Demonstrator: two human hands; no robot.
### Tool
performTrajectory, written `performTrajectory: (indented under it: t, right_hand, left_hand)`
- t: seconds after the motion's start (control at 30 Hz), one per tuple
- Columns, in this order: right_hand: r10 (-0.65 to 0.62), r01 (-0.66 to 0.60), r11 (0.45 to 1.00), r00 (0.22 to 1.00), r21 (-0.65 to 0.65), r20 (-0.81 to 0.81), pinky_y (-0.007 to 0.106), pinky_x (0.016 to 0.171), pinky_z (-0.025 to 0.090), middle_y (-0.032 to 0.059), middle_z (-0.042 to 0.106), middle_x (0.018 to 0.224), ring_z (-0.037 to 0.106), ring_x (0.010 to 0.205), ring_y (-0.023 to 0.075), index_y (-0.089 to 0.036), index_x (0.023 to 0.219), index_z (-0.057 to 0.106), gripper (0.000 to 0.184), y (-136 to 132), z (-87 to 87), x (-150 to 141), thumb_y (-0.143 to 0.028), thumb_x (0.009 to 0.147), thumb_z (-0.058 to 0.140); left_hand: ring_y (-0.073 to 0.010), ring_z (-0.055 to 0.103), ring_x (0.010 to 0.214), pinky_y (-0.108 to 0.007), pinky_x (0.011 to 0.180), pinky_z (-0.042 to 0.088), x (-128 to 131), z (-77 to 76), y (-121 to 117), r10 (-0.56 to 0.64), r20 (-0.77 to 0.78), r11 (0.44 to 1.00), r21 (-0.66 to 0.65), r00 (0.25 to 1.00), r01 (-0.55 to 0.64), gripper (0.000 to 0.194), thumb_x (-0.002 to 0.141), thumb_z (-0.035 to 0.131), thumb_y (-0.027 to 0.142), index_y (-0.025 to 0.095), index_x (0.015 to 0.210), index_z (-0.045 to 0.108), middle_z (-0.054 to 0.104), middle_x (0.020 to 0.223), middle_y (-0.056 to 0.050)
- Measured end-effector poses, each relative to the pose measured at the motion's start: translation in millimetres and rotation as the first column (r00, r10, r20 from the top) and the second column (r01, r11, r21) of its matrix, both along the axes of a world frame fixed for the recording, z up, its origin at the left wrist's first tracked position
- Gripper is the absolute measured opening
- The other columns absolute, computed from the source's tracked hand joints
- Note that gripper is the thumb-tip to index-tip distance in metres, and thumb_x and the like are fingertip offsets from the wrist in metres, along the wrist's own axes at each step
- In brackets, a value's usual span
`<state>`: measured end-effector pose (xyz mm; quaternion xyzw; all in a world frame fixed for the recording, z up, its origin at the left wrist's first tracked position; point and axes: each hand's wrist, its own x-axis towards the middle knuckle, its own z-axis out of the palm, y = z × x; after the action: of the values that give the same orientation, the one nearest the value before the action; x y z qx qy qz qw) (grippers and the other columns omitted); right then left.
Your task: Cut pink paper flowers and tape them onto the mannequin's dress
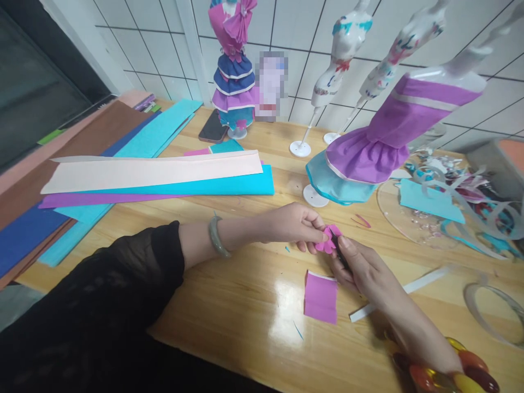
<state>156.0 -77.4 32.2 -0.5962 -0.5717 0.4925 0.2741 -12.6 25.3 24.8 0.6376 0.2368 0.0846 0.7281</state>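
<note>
Head view: a clear round tray [391, 215] holds a light-blue paper piece [429, 201] and small pinkish bits [426, 232]. Between the hands, a pink paper flower [323, 246] is pinched by the left hand [298, 224]; the right hand [360, 266] grips a dark pointed tool [337, 244] against it.

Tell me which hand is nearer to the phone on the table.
Left. The left hand is in front of the phone and to its right; the right hand is farther right and closer to the wearer.

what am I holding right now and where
Left hand: the pink flower-shaped piece, by its left edge. Right hand: a dark pointed tool, just behind its tip.
</note>
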Motion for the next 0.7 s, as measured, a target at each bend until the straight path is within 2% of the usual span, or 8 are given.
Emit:
performTrajectory:
  t: [0.37, 0.7]
  right_hand:
    - [0.033, -0.033, 0.999, 0.999, -0.005, 0.035, 0.026, 0.051, 0.031, -0.0027, 0.039, 0.052, 0.035, 0.049, 0.0115, -0.021, 0.061, 0.041, 0.047, 1.3, -2.8, 1.1, -0.056, 0.091, 0.031]
    - [0.045, -0.044, 0.999, 0.998, -0.023, 0.035, 0.026, 0.047, 0.031, -0.0029, 0.038, 0.050, 0.034, 0.047, 0.0110, -0.021, 0.059, 0.039, 0.049, 1.9, 1.1, -1.8, -0.060, 0.088, 0.034]
  left_hand:
    - [-0.0095, 0.061, 0.065, -0.020, 0.058, 0.047, -0.7, -2.0, 6.0, -0.080, -0.045, 0.996, 0.029, 0.996, 0.081, 0.021, 0.075, 0.059, 0.034, 0.014, 0.081, 0.061, 0.065, 0.076, -0.004]
    - [-0.0082, 0.060, 0.063, -0.020, 0.059, 0.047, -2.3, -1.0, 10.5, -0.137, -0.086, 0.990, 0.016, 0.987, 0.139, 0.017, 0.074, 0.059, 0.032, 0.015, 0.078, 0.060, 0.065, 0.075, -0.002]
